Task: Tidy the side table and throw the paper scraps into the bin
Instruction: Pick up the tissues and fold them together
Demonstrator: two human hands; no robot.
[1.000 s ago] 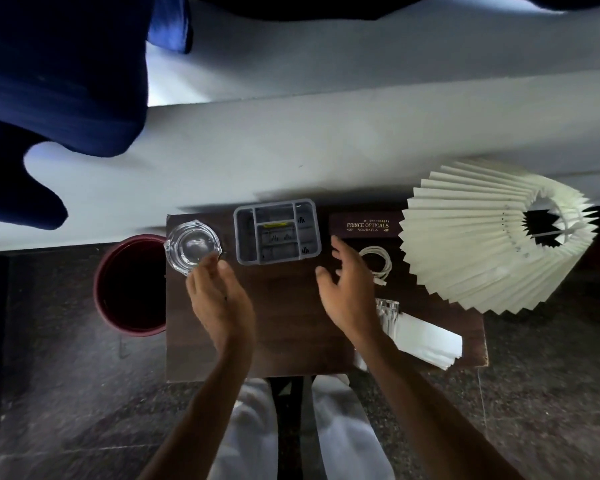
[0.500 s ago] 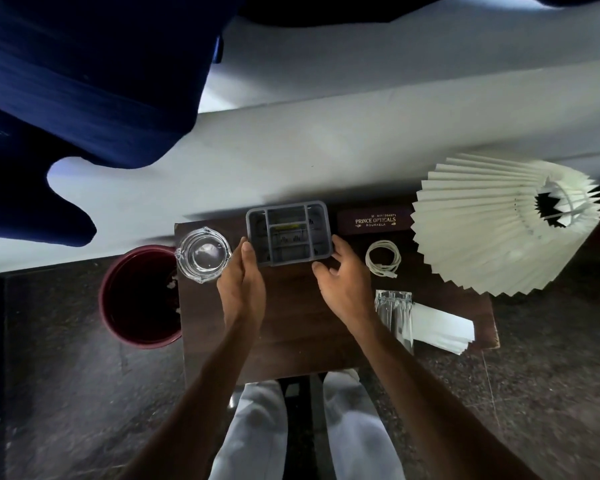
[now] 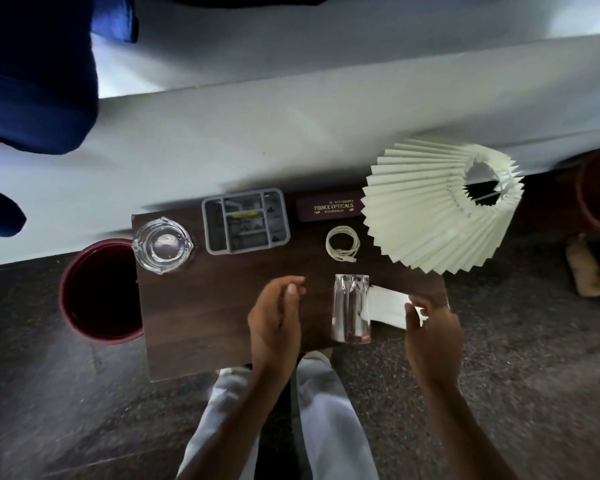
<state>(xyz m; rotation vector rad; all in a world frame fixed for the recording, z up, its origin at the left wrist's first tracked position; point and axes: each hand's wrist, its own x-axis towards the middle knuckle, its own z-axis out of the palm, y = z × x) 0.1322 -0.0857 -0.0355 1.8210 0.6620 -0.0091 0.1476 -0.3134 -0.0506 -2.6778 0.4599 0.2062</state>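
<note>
On the dark wooden side table (image 3: 201,306), a stack of folded white paper (image 3: 387,304) lies at the front right, partly under a clear drinking glass (image 3: 351,308) lying on its side. My right hand (image 3: 433,330) is at the paper's right end, thumb on top and fingers past its edge, pinching it. My left hand (image 3: 274,320) hovers over the table just left of the glass, fingers loosely curled and holding nothing. The dark red bin (image 3: 65,299) stands on the floor against the table's left side.
Along the table's back edge stand a glass ashtray (image 3: 161,244), a grey divided organiser tray (image 3: 246,220) and a maroon spectacle case (image 3: 329,209). A coiled white cable (image 3: 343,243) lies beside a pleated cream lampshade (image 3: 430,216) at the right. A white bed runs behind.
Both hands have drawn back from the grey organiser toward the table's front. The right hand has gone to the paper's end; the left has shifted beside the glass.
</note>
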